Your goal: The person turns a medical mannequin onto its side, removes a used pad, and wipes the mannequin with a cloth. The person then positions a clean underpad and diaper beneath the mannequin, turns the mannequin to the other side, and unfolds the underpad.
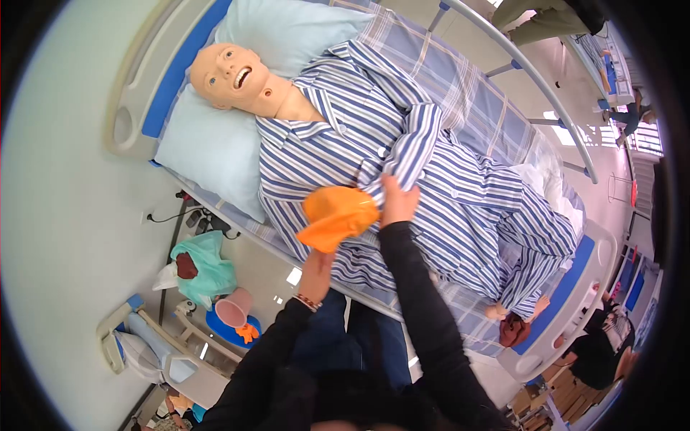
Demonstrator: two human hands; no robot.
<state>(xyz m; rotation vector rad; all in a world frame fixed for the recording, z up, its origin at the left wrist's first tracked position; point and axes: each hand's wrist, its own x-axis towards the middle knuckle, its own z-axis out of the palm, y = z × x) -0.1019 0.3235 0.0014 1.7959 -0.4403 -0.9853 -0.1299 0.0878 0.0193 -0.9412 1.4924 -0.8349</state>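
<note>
A training manikin (228,75) in a blue-and-white striped pajama top (330,147) lies on its back, mouth open, one arm bent across its belly. My left hand (316,269), wearing a beaded bracelet, is closed on the lower end of an orange cloth (338,215). The cloth lies over the end of the manikin's bent arm, hiding the manikin's hand there. On the cuff of the striped sleeve (413,147), beside the cloth, my right hand (399,201) has its fingers closed. Some fingertips of both hands are hidden.
Light-blue pillows (212,147) support the manikin's head. The far bed rail (525,54) is raised. Beside the bed are a pink bucket (234,307), a blue basin (223,329) and a green bag (215,269). A dark red item (514,330) lies by the manikin's feet. Other people are nearby.
</note>
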